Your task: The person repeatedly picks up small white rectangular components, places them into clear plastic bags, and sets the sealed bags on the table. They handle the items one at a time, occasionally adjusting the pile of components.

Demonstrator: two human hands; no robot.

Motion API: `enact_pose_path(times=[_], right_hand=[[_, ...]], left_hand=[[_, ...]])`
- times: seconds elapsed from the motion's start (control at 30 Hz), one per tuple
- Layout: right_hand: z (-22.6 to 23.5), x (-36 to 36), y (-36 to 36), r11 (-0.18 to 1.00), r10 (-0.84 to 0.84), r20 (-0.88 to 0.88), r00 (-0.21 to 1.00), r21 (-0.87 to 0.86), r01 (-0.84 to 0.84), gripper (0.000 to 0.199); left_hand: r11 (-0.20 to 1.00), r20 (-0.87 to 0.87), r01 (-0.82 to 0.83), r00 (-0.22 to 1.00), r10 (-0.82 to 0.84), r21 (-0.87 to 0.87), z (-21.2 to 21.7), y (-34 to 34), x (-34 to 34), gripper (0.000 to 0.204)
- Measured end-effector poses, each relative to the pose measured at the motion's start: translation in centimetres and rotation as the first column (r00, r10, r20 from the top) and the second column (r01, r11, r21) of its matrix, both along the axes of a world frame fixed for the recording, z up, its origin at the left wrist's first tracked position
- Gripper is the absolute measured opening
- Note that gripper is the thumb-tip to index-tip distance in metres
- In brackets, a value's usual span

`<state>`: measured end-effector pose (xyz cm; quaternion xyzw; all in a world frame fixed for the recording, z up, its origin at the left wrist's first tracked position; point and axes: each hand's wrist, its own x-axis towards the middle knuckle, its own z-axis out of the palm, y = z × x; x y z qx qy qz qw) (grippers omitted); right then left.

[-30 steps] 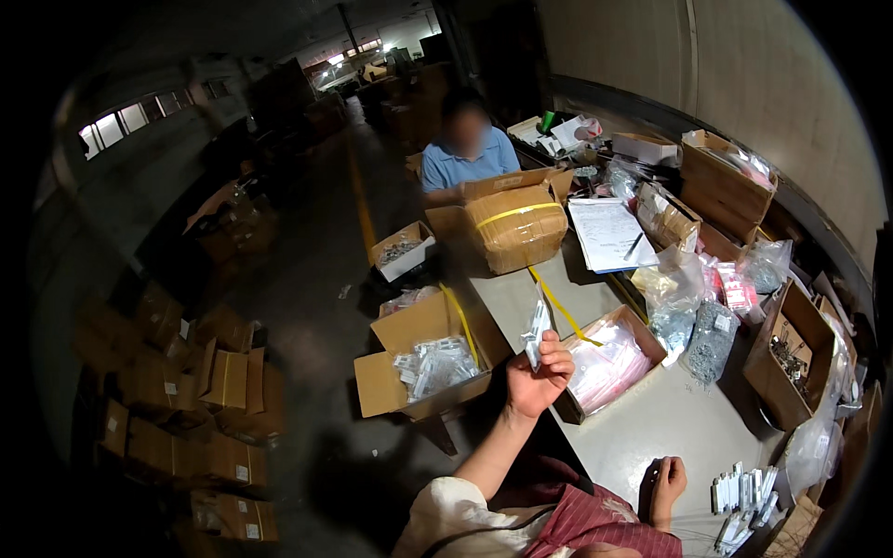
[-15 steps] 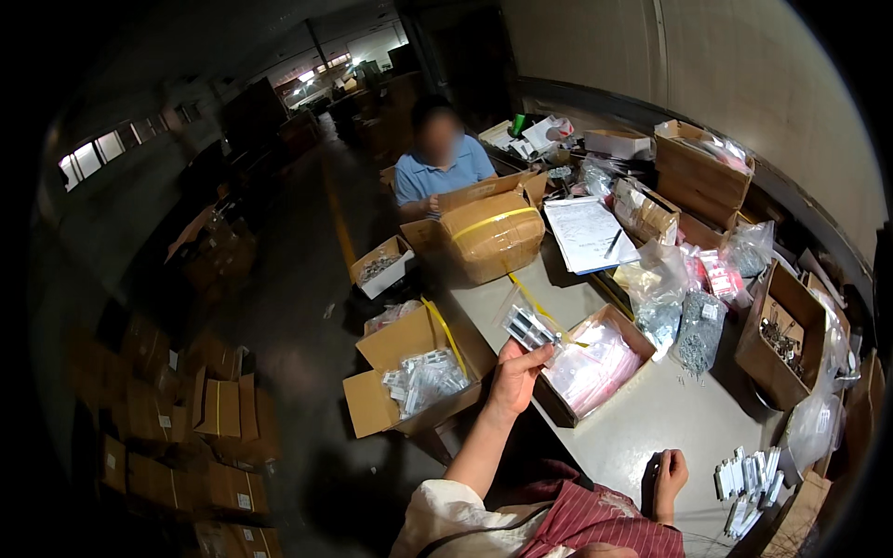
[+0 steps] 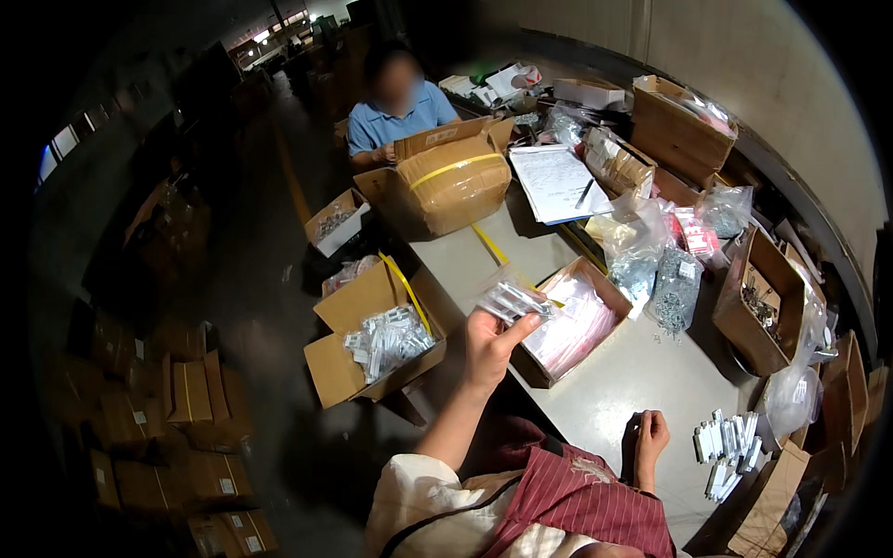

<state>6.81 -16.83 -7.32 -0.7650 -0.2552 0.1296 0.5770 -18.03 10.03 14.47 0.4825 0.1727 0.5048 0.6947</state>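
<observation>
The left hand [image 3: 490, 346] is clamped on a clear packet of small metal parts [image 3: 510, 301], long axis toward 2 o'clock, above the worktop [image 3: 642, 381] edge. The open carton of packets [image 3: 372, 339] lies at 9 o'clock. The right hand [image 3: 649, 437] rests loosely curled, empty.

In the centre of the frame, the left hand [image 3: 488, 346] is holding a small bag [image 3: 513, 300] above the table [image 3: 642, 381] edge. Just right of it an open box [image 3: 595, 279] is sitting on the table. Lower left, a carton [image 3: 339, 367] is standing on the floor. At lower right, the right hand [image 3: 649, 437] is resting on the table, left of a pile of small packets [image 3: 730, 451].
</observation>
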Motion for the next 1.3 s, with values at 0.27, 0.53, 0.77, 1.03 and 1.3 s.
enact_pose_path(times=[0.27,0.53,0.77,1.03,1.3], right_hand=[[-0.7,0.0,0.3,0.999,-0.051,0.025,0.998,0.012,0.051,0.03],[-2.2,0.7,0.6,0.999,-0.043,0.052,0.998,0.011,0.042,0.032],[-1.8,-0.5,0.6,0.981,-0.158,0.199,0.967,-0.079,0.176,0.031],[-1.5,-0.7,1.6,0.94,-0.242,0.271,0.932,-0.174,0.294,0.029],[-0.6,-1.7,1.9,0.925,-0.293,0.336,0.895,-0.137,0.354,0.027]], left_hand=[[0.996,0.04,-0.076,0.996,0.074,0.045,-1.1,1.0,-2.4,0.022],[0.694,0.312,0.072,0.923,0.227,-0.717,-15.8,7.6,-9.2,0.023],[0.649,0.233,-0.034,0.918,0.322,-0.76,-17.0,10.6,-12.3,0.031],[0.919,-0.614,0.224,0.789,0.025,0.325,-9.1,5.3,0.9,0.017],[0.605,-0.947,0.729,0.219,0.236,0.32,-16.9,10.7,9.3,0.043]])
